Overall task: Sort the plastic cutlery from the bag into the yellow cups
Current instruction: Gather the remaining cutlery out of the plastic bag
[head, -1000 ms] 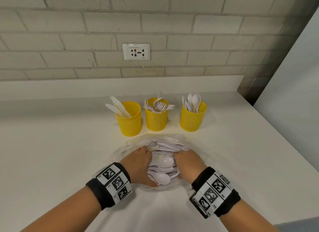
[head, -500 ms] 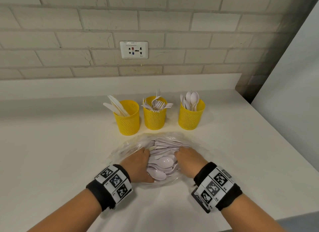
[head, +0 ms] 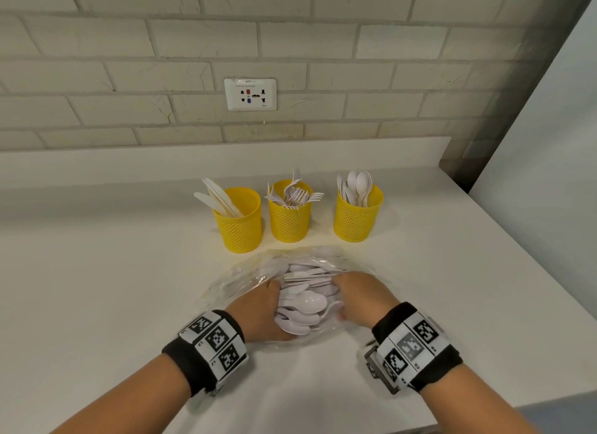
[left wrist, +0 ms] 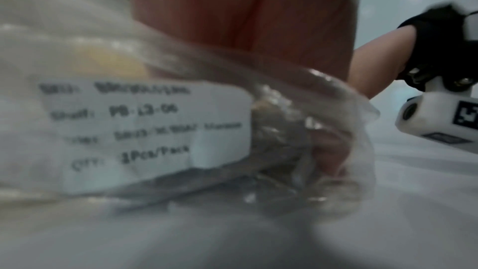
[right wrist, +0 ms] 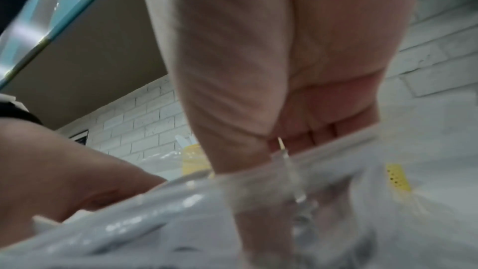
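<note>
A clear plastic bag (head: 245,277) full of white plastic cutlery (head: 305,301) lies on the white counter in front of me. My left hand (head: 260,307) grips its left side and my right hand (head: 357,293) grips its right side, fingers curled into the plastic at the opening. Spoons show between the two hands. Behind the bag stand three yellow mesh cups: one with knives (head: 240,223), one with forks (head: 290,218), one with spoons (head: 357,218). The left wrist view shows the bag's white label (left wrist: 145,134) and my fingers (left wrist: 328,150) through the plastic. In the right wrist view the right hand (right wrist: 284,58) curls over the bag's edge (right wrist: 336,144).
The white counter (head: 97,288) runs back to a brick wall with a socket plate (head: 250,94). Its right edge (head: 533,265) drops off beside a pale panel. The counter's front edge passes under my right forearm.
Both hands keep their hold on the bag. The right hand has crept slightly away from me, and the spoons in the opening have shifted a little.
</note>
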{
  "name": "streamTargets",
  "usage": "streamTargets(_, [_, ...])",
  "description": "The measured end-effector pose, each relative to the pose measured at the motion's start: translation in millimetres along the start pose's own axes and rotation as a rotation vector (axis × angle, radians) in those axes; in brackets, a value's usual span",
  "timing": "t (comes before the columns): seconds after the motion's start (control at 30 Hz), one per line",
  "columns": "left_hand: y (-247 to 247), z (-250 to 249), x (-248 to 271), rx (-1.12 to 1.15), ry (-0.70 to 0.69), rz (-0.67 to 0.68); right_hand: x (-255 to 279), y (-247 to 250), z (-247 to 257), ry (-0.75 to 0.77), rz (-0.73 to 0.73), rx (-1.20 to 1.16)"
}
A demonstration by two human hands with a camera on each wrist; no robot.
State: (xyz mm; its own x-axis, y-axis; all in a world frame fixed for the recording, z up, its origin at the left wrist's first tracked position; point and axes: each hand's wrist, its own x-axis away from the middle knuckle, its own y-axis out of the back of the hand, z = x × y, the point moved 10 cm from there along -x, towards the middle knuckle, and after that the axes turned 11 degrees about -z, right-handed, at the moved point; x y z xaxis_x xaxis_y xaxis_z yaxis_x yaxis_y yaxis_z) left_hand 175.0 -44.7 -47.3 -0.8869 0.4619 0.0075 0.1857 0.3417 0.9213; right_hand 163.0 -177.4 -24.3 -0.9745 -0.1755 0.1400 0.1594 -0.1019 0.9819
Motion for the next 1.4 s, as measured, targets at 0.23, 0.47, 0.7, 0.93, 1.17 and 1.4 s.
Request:
streamTargets(0.23, [-1.5, -0.7, -2.9, 0.063, -0.010, 0.045, -7.6, -12.1, 27.9, 0.057, 0.044, -0.112])
streamTargets(0.47, [-2.3, 0.4, -3.7, 0.101, -0.049, 0.031, -3.0, -3.4, 19.5, 0.009, -0.023, -0.333])
streamTargets(0.7, [-5.8, -1.2, -5.8, 0.097, -0.104, 0.016, 2.1, -2.7, 24.9, 0.017, 0.032, -0.293])
streamTargets(0.93, [-7.0, 3.6, -11.0, 0.080, -0.045, 0.018, 3.9, -4.2, 32.9, 0.001, 0.053, -0.502])
streamTargets(1.17, [-1.2, 15.0, -3.1, -0.030, 0.054, 0.144, 7.3, -12.4, 18.8, -0.003, 0.169, -0.260])
streamTargets(1.4, [-1.7, 13.3, -4.4, -0.024, 0.073, 0.200, -1.1, 3.7, 37.1, -0.041, -0.156, -0.538])
